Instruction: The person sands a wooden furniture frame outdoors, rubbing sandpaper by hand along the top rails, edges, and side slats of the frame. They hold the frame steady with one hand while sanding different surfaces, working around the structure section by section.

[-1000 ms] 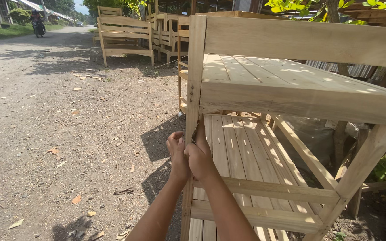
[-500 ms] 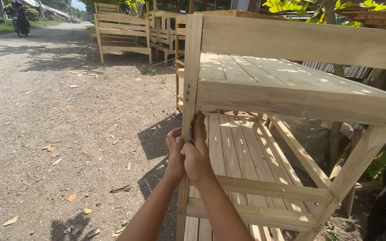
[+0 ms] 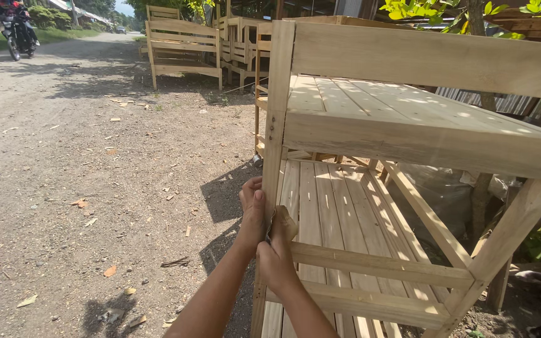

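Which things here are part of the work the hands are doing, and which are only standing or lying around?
In use:
- left hand and right hand, both on the corner post
- corner post of the unpainted wooden frame
- small sheet, perhaps sandpaper, between the hands

Only around:
- other wooden frames
- motorcycle
- dry leaves on the gravel road

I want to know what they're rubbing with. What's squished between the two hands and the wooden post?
In the head view, a folded brownish-grey sheet, perhaps sandpaper, sits between the right hand and the upright post. The left hand rests on the post's other side.
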Demonstrator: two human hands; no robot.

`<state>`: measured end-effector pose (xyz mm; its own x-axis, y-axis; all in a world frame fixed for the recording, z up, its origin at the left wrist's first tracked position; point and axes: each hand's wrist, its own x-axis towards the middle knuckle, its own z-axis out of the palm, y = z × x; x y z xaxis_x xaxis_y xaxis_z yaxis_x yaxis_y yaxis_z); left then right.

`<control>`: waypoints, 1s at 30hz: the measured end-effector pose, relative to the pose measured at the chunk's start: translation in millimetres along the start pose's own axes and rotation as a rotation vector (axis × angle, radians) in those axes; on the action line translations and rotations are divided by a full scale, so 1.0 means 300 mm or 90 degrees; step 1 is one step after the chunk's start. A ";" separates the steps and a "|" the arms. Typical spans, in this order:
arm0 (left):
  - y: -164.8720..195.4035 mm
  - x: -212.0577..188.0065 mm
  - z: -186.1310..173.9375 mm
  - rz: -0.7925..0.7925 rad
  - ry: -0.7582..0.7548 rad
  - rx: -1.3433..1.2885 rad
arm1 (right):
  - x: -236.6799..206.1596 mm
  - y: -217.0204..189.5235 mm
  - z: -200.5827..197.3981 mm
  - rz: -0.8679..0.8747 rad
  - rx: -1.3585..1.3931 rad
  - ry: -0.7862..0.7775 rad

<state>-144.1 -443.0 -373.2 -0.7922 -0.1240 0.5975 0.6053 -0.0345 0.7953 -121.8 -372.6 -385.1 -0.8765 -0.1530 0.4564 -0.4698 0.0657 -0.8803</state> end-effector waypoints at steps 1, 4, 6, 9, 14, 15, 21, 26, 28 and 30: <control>0.001 -0.001 -0.004 -0.004 -0.021 -0.061 | 0.006 -0.013 -0.001 0.034 0.003 -0.005; 0.000 0.008 -0.024 0.037 -0.060 -0.069 | 0.051 -0.058 0.009 -0.001 0.006 0.034; 0.005 0.020 -0.048 0.110 -0.038 0.164 | 0.080 -0.087 0.031 -0.130 -0.097 0.081; 0.029 0.030 -0.097 0.032 -0.065 0.139 | 0.049 -0.077 0.058 -0.332 -0.348 0.123; 0.138 0.022 -0.209 0.081 -0.075 0.247 | -0.166 -0.052 -0.048 -0.247 -0.312 -0.057; 0.164 0.031 -0.237 0.154 -0.099 0.259 | -0.178 -0.072 -0.098 -0.122 -0.276 -0.061; 0.243 0.055 -0.365 -0.046 -0.365 0.225 | -0.053 -0.175 -0.216 -0.073 0.090 -0.079; 0.280 0.069 -0.310 0.048 0.003 0.402 | 0.025 -0.004 -0.189 -0.224 -0.207 0.225; 0.285 0.079 -0.247 0.138 0.102 0.324 | 0.036 0.081 -0.195 -0.166 -0.402 0.176; 0.274 0.089 -0.180 0.109 0.139 0.257 | 0.045 0.142 -0.204 -0.122 -0.497 0.134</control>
<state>-111.3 -502.6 -297.4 -0.6224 -0.3010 0.7225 0.6129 0.3867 0.6891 -160.0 -311.6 -408.5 -0.7391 -0.0485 0.6719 -0.4822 0.7345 -0.4775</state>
